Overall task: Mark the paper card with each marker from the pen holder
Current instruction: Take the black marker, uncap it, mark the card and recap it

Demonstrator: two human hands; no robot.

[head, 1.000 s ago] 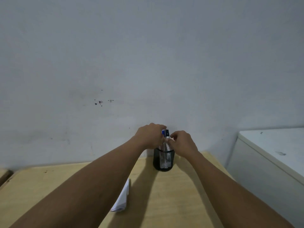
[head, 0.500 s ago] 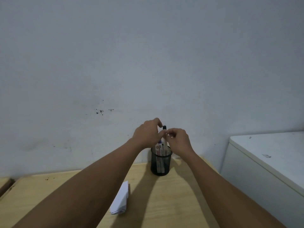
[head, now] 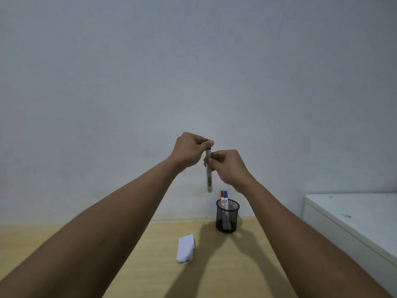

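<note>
A black-capped marker [head: 208, 179] hangs upright in the air, well above the black mesh pen holder [head: 227, 216]. My left hand [head: 190, 150] pinches its cap at the top. My right hand [head: 227, 166] grips its white barrel just below. A red-capped marker [head: 222, 197] and a blue-capped marker [head: 225, 197] stand in the holder at the back of the wooden table [head: 214, 272]. The folded white paper card [head: 186, 248] lies on the table, left of and nearer than the holder.
A plain grey wall rises straight behind the table. A white cabinet or appliance [head: 354, 220] stands at the right, close to the table's right edge.
Both hands rose from the holder's rim, lifting the black-capped marker out of it. The red and blue markers stay in the holder.
</note>
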